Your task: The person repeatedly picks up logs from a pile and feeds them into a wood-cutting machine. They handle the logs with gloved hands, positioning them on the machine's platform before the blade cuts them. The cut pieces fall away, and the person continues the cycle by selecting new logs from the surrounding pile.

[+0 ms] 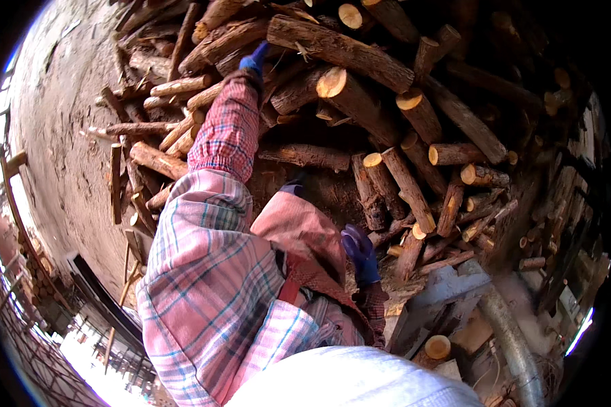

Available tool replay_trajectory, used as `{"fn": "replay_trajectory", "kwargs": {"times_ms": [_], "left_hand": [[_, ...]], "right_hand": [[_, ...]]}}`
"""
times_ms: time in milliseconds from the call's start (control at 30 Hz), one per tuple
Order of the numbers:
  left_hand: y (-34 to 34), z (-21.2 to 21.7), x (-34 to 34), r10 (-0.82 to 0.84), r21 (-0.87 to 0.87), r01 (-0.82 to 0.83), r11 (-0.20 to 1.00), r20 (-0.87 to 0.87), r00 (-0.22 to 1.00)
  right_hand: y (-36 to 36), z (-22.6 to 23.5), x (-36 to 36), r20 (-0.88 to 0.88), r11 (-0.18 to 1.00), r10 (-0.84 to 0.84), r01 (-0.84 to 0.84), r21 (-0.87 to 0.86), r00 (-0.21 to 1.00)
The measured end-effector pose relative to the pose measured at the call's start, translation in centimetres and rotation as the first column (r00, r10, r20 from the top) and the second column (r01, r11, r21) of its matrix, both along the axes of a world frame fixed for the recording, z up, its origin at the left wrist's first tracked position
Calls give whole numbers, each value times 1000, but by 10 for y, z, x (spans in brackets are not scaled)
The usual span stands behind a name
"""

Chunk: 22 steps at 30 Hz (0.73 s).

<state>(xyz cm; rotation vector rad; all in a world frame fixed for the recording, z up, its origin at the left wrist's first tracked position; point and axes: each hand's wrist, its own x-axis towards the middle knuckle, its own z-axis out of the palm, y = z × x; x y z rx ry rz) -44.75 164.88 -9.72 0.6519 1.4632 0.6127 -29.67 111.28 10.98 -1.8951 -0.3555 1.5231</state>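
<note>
My left hand (253,62), in a blue glove, is stretched out to the far wood pile. One finger points at the near end of a thick bark-covered log (339,51); whether it touches the log I cannot tell, and the other fingers are mostly hidden. My right hand (361,254), in a purple-blue glove, hangs low by my body with loosely bent fingers and nothing visible in it. Close to it are a short upright log (410,252) and a grey metal part (451,285) of some equipment. Both arms wear checked sleeves.
Cut logs lie heaped ahead and to the right, such as a log with a pale sawn end (332,81). Thinner branches (157,161) are piled at left beside a bare earth floor (68,129). A grey pipe (512,339) and a log end (437,347) are at lower right.
</note>
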Motion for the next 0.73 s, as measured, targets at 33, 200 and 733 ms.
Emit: {"fn": "replay_trajectory", "kwargs": {"times_ms": [33, 200, 733], "left_hand": [[31, -29, -52, -181, 206, 230, 951, -229, 956], [185, -176, -116, -242, 322, 731, 602, -799, 550], [188, -151, -55, -487, 576, 486, 658, -168, 857]], "right_hand": [[16, -18, 20, -122, 1000, -7, 5, -12, 993], [201, -79, 98, -429, 829, -533, 552, -91, 730], [422, -244, 204, -753, 393, -506, 890, 232, 420]]}}
